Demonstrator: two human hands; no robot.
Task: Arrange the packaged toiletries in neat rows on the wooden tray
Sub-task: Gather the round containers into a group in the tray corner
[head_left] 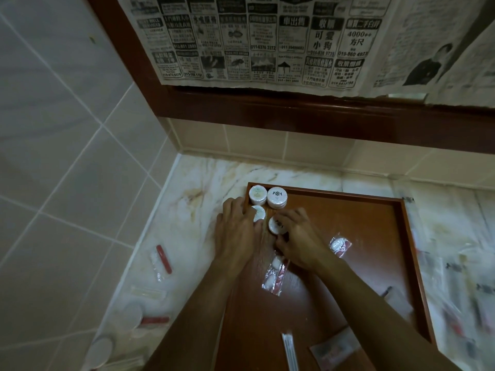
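**Operator:** Report the position of the work items relative to the wooden tray [407,236].

**Inspector:** Four round white packs occupy the tray's far-left corner. Two stacks, the corner stack [257,195] and the crested stack [277,198], touch side by side against the far rim. The second-row pack [259,212] sits just nearer, under the left hand [235,231], whose fingertips rest on it. The fourth pack [276,226] is clamped between the right hand's [300,236] thumb and fingers, just beside the second-row pack. Whether it is seated flat on the tray floor cannot be determined.

**Operator:** Remaining items?

**Inspector:** A clear sachet [339,246] lies mid-tray. A long wrapped item [276,274] lies partly under the right wrist. More sachets [162,259] lie off the tray's left side on the marble counter [192,183]; those beyond the right rim are blurred.

**Operator:** Probable faults?

**Inspector:** Estimated only. Pushing the fourth pack sideways may displace the crested stack and topple its upper pack. The right forearm may drag the long wrapped item out of line. The slick wrappers may slide on the tray floor.
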